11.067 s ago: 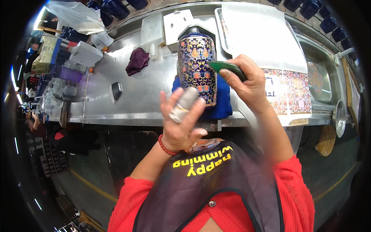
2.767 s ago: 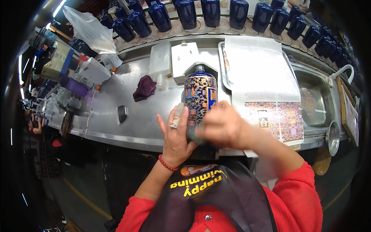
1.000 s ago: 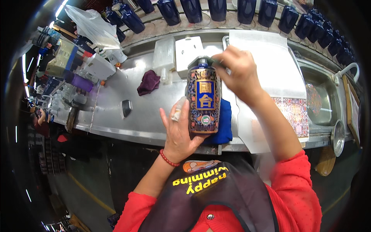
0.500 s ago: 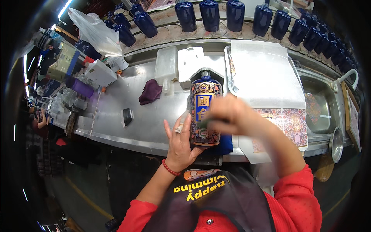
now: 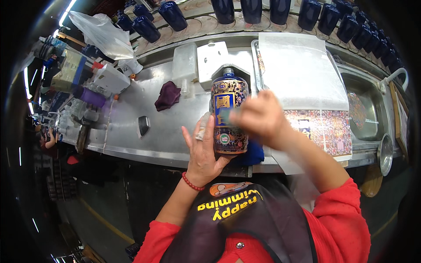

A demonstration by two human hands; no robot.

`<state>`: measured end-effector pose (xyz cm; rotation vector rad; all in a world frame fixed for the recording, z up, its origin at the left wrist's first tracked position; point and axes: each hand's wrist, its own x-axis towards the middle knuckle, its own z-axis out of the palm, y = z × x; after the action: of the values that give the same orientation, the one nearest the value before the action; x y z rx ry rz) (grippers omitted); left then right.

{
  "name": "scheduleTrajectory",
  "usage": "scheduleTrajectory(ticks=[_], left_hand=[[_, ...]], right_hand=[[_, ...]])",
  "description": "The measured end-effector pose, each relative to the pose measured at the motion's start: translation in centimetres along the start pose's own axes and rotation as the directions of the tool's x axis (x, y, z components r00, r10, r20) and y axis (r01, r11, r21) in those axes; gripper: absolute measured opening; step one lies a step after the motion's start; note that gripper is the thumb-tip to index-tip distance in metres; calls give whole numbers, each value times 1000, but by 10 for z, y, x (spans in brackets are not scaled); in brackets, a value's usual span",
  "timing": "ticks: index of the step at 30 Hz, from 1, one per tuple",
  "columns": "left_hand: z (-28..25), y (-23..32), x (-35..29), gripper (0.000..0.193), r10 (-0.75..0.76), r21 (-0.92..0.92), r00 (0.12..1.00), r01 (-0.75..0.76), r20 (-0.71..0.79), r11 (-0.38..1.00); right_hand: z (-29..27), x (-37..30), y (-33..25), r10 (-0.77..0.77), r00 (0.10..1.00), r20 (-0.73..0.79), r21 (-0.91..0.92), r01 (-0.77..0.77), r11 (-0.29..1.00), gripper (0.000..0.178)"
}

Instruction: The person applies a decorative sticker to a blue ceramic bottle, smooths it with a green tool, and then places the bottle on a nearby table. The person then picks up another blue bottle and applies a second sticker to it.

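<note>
A dark blue bottle (image 5: 225,139) with an ornate floral decal and gold characters lies tilted back in a metal cradle (image 5: 242,69), its neck pointing away. My left hand (image 5: 202,153) is wrapped round the bottle's lower left side and base, with a whitish wrap on one finger. Over the bottle's front, my right hand (image 5: 264,118) is closed and smeared by motion. A small dark greenish thing shows at its fingers against the decal; its kind is too blurred to tell. Behind the bottle's base, at the table edge, is a blue cloth (image 5: 254,154).
Printed decal sheets (image 5: 322,131) under white paper (image 5: 298,72) lie right of the bottle, before a sink (image 5: 362,105). On the left are a purple cloth (image 5: 168,95) and a black scraper-like piece (image 5: 143,126). Blue bottles (image 5: 224,11) line a conveyor (image 5: 197,30) behind.
My right hand has moved up along the bottle's front, from near its lower part to the middle. My left hand keeps its hold. The whole view has shifted slightly.
</note>
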<state>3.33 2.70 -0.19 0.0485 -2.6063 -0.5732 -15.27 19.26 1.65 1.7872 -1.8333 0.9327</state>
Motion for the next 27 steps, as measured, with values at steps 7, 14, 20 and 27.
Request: scheduleTrajectory(ticks=[7,14,20,27], left_hand=[[3,-2,0,108,12,64,1000,-12,7,998],[3,-3,-2,103,-22,-27,1000,22,15,999],[2,-3,-1,102,9,65,999,-13,54,998],[3,-8,-2,111,-14,-14,998,15,60,1000]], right_hand=[[-20,42,17,601,782,-164,450,-483,751,20],[-30,21,-12,-27,952,305,546,-151,824,15],[-17,30,-6,-8,988,-156,-7,7,1000,24],[-22,35,-10,573,813,101,679,-478,557,18]])
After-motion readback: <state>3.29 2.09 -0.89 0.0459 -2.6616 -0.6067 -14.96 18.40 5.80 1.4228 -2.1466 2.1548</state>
